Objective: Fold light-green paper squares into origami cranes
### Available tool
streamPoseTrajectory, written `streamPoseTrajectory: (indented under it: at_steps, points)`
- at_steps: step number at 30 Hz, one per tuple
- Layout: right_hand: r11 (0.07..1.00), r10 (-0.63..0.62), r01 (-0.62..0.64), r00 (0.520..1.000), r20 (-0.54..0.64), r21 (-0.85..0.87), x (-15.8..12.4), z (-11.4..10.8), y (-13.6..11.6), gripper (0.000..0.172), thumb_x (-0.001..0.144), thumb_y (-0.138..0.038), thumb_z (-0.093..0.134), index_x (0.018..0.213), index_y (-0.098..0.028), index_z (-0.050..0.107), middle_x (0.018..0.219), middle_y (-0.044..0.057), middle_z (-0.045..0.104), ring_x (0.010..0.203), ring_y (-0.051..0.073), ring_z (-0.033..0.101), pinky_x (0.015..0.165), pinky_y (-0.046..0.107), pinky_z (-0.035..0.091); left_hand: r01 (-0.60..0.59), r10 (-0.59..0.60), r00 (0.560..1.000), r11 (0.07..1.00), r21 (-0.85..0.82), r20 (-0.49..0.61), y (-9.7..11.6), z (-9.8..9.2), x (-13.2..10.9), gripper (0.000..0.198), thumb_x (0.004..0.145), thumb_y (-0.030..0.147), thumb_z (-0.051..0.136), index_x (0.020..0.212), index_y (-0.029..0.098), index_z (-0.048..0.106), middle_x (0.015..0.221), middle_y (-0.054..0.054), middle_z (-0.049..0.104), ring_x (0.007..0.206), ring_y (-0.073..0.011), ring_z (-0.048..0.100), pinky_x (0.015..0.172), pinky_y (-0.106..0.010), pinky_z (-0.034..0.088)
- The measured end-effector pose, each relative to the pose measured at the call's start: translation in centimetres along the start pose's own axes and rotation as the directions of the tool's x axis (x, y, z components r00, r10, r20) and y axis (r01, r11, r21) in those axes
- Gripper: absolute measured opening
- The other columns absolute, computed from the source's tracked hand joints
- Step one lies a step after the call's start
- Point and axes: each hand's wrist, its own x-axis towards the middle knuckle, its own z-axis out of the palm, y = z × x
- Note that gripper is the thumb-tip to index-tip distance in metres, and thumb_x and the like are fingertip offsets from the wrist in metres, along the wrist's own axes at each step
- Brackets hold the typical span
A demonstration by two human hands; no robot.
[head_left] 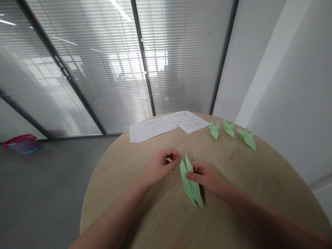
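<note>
A partly folded light-green origami crane (190,185) is held above the near middle of the round table. Two narrow points rise from its far end, and two more point toward me. My right hand (207,176) is closed on its right side, thumb on the front face. At the tip of the left upper point, my left hand (166,164) pinches a small bent end of the paper between thumb and forefinger. Finished-looking green paper cranes stand near the far right edge: a left one (214,130), a middle one (229,129) and a right one (248,137).
Printed sheets (153,128) lie at the table's far edge, with another printed page (188,121) overlapping them. The round wooden table (111,173) borders a glass wall with blinds and a white wall. A red and blue plastic basket (23,143) sits on the grey floor, left.
</note>
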Motion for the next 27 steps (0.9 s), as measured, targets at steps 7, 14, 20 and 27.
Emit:
streamPoseTrajectory:
  at_steps: [7,14,20,27]
  points:
    - [0.994,-0.039,0.036,0.999,-0.024,-0.099,0.1,0.0,0.2,0.043,0.074,-0.058,0.081,0.086,-0.018,0.068,0.076,0.000,0.064,0.068,0.014,0.057,0.065,0.026,0.046,-0.108,0.119,0.992,0.973,0.205,-0.043,1.1,-0.1,-0.1,0.010,0.086,0.024,0.067,0.085,0.018,0.075,0.084,-0.006,0.075,0.073,-0.0159,0.065,0.063,-0.025,0.049]
    - [0.973,-0.127,0.101,0.985,-0.115,-0.208,-0.3,0.2,-0.1,0.031,0.080,-0.051,0.076,0.084,-0.022,0.070,0.075,0.001,0.064,0.070,0.017,0.057,0.066,0.029,0.046,-0.179,0.199,0.979,0.946,0.271,-0.048,1.6,0.1,-0.5,0.008,0.087,0.022,0.067,0.085,0.019,0.074,0.083,-0.006,0.075,0.072,-0.0162,0.067,0.062,-0.025,0.051]
    - [0.928,-0.205,0.138,0.965,-0.165,-0.345,-0.7,0.2,-0.2,0.025,0.085,-0.047,0.070,0.087,-0.022,0.073,0.078,0.003,0.065,0.072,0.019,0.058,0.065,0.029,0.046,-0.257,0.272,0.962,0.935,0.243,-0.032,2.3,0.3,-0.9,0.012,0.091,0.024,0.066,0.086,0.020,0.076,0.091,-0.007,0.078,0.078,-0.0173,0.070,0.065,-0.026,0.052]
    - [0.861,-0.298,0.189,0.940,-0.168,-0.472,-0.9,0.2,-0.7,0.022,0.089,-0.044,0.066,0.084,-0.022,0.072,0.078,0.002,0.067,0.070,0.019,0.058,0.066,0.030,0.045,-0.230,0.244,0.968,0.954,0.191,-0.051,2.4,0.7,-1.1,0.009,0.088,0.026,0.071,0.088,0.020,0.077,0.097,-0.009,0.079,0.080,-0.0191,0.072,0.066,-0.027,0.055]
